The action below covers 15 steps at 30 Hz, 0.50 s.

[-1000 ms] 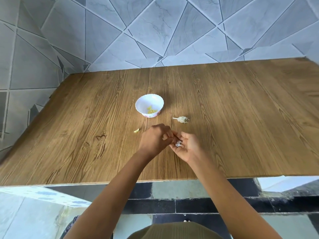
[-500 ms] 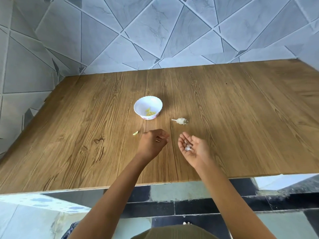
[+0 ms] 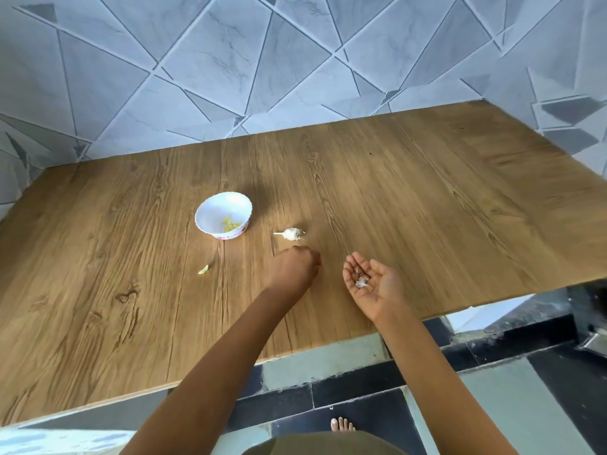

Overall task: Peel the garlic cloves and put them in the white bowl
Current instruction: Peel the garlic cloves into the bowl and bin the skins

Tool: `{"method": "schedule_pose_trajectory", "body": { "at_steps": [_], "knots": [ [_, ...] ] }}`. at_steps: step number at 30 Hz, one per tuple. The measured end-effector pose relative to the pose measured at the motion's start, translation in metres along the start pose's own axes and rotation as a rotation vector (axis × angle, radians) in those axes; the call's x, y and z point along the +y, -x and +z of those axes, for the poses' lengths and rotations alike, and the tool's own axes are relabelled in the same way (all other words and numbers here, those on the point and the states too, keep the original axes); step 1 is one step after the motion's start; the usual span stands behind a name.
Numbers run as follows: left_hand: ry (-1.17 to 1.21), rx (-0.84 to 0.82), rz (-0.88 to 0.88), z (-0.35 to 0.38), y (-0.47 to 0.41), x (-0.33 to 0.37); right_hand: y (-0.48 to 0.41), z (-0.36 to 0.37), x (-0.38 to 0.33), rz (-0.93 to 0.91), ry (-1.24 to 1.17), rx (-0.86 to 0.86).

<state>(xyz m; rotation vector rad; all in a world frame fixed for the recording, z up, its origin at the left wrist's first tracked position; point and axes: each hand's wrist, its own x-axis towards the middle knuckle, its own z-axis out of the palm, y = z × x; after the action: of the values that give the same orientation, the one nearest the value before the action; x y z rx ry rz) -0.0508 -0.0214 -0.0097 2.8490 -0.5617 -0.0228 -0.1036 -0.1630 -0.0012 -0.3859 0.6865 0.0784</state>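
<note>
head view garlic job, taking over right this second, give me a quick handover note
Left hand: fingers curled, knuckles up, above the brown wooden table; contents hidden.
Right hand: open, palm up, small whitish garlic bits lying in it.
Small white scalloped bowl: a few yellowish peeled pieces inside.
Partly stripped white garlic bulb lies right of the bowl; a pale yellowish scrap lies loose nearer you.
Left: peel the bits in the palm and the bulb's cloves, then bowl them.

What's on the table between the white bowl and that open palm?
Head view: a small white garlic head with a stalk lies between the white scalloped bowl and the open right hand; the curled left hand is close beside it.
</note>
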Motion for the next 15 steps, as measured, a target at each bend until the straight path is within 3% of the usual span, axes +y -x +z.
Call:
{"method": "schedule_pose_trajectory", "body": {
  "at_steps": [6,8,11,13,15],
  "knots": [
    [-0.327,0.000,0.161,-0.001,-0.007,0.010,-0.003,0.005,0.001,0.031,0.022,-0.006],
    [-0.157,-0.016,0.093,0.002,-0.010,-0.001,-0.003,0.006,0.001,0.039,0.034,-0.015],
    [0.390,0.020,0.058,-0.001,-0.007,-0.018,-0.004,0.009,0.003,0.053,0.058,-0.030],
    [0.497,0.100,0.172,-0.013,-0.001,-0.015,-0.005,0.014,0.006,0.078,0.067,-0.038],
    [0.423,0.045,0.250,-0.026,0.006,-0.003,-0.006,0.019,0.010,0.107,0.067,-0.052]
  ]
}}
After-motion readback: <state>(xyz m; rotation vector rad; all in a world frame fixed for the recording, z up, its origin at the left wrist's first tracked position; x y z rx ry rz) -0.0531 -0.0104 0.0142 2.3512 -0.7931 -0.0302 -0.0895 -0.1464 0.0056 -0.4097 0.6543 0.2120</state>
